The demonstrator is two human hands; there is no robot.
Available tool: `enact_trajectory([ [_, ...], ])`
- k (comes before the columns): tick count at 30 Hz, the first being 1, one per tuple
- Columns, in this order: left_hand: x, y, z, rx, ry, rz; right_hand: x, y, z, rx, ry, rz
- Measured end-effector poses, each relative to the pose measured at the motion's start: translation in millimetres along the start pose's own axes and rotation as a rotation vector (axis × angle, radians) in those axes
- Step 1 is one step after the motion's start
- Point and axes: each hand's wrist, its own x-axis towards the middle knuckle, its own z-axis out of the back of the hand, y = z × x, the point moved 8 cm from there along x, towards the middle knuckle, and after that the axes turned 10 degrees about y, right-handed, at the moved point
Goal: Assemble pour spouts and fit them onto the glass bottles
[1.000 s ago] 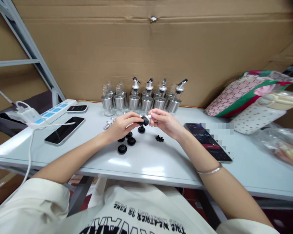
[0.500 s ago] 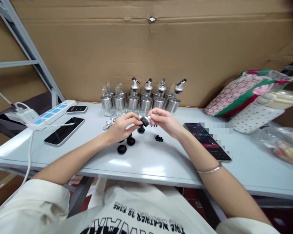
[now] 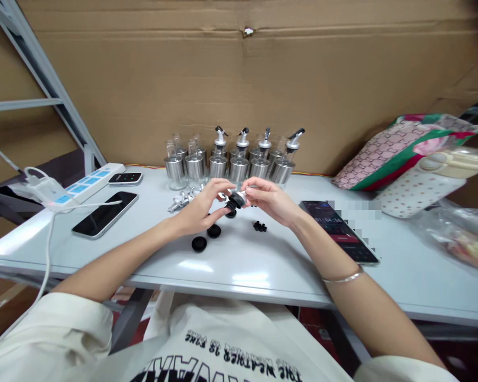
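Above the table's middle, my right hand (image 3: 273, 201) pinches the pale upper end of an oil bottle pourer (image 3: 236, 200). The pourer's black ribbed stopper points left and down. My left hand (image 3: 201, 209) is at that black end, thumb and forefinger curled around it from either side. Black rubber stoppers (image 3: 199, 244) lie on the table below my left hand, one of them partly hidden under the pourer. Beyond my left hand is a heap of silver spouts (image 3: 179, 203), partly covered by it. Small black caps (image 3: 259, 226) sit in a cluster under my right hand.
Several glass-and-steel bottles (image 3: 195, 165) stand in rows at the back, some with pourers fitted. At left are a phone (image 3: 105, 215), a power strip (image 3: 83, 185) and a white cable. A second phone (image 3: 338, 231), a dotted bottle (image 3: 420, 183) and bags lie at right.
The pourer has tilted, and more of its ribbed black end shows. My left thumb and forefinger have spread wider around it. My right hand keeps its pinch.
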Motion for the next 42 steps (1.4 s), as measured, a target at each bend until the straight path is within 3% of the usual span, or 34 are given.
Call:
enact_trajectory([
  [4, -1, 5, -20.5, -0.001, 0.236, 0.056, 1, -3, -2, -0.023, 0.013, -0.029],
  [6, -1, 5, -23.9, 0.004, 0.274, 0.073, 1, -5, -3, -0.025, 0.018, -0.044],
  [24, 0, 3, -14.2, 0.023, 0.211, 0.117, 0, -6, -14, 0.111, 0.081, -0.068],
  [32, 1, 0, -14.4, 0.044, 0.218, 0.102, 0, -6, -16, 0.074, 0.077, -0.078],
  [34, 1, 1, -15.3, 0.071, 0.231, 0.113, 1, -7, -15, -0.03, 0.049, -0.068],
  [42, -3, 18, -11.0, 0.055, 0.166, 0.27, 2, -2, -21, -0.821, -0.004, -0.046],
])
